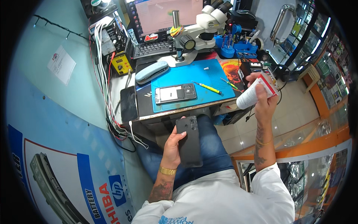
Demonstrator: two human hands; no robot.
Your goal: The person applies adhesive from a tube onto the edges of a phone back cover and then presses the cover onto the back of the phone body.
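Note:
My left hand (173,147) grips a dark phone back cover (190,143) by its left edge, thumb on top. The cover lies above my lap with its camera corner facing up, at the far end. Out to the right, raised beside the desk, my right hand (265,99) is closed around a white tube (247,98) with a red end. An opened phone (175,93), its pale battery and inner parts showing, rests on the blue work mat (164,106). A small white cap (206,68) sits farther back on that mat.
Two yellow-green screwdriver-like tools (209,88) (231,84) lie at the mat's right. A grey-blue case (152,72) and a dark phone (129,103) are on the left. Behind stand a microscope (209,22), keyboard (153,49) and monitor (164,15). Cables (108,93) hang along the left wall.

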